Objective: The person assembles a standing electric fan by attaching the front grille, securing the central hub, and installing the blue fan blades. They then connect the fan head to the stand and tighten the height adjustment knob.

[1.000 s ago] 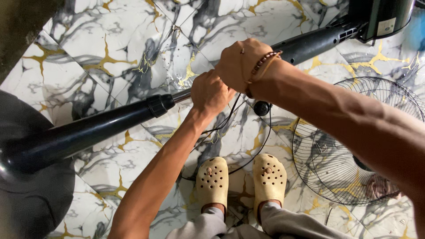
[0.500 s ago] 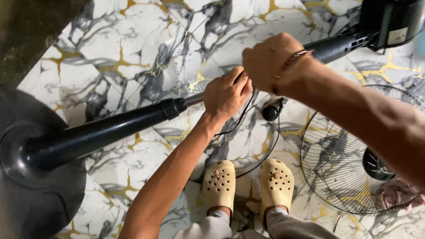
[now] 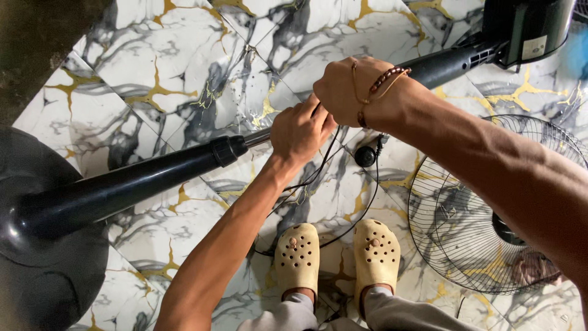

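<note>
**Both hands closed on the pole of a dismantled standing fan**

A black fan pole is held level above a marble-patterned tiled floor, running from lower left to upper right across the head view. At its lower-left end a round black base is attached; at its upper-right end the black motor housing is seen, partly cut off by the frame edge. A thinner metal inner tube comes out of a black collar on the pole.

The left hand is wrapped around this inner tube just beyond the collar, fingers curled shut on it. The right hand is closed over the pole just beside the left hand, on the side toward the motor housing; a beaded bracelet is worn on its wrist. The two hands are nearly touching.

A black power cord hangs down from between the hands and loops across the floor, with a black plug dangling just below the right wrist. A round wire fan guard lies flat on the floor at the right, under the right forearm. Two feet in cream perforated clogs are planted side by side on the floor below the pole, with the cord passing between and behind them.
</note>
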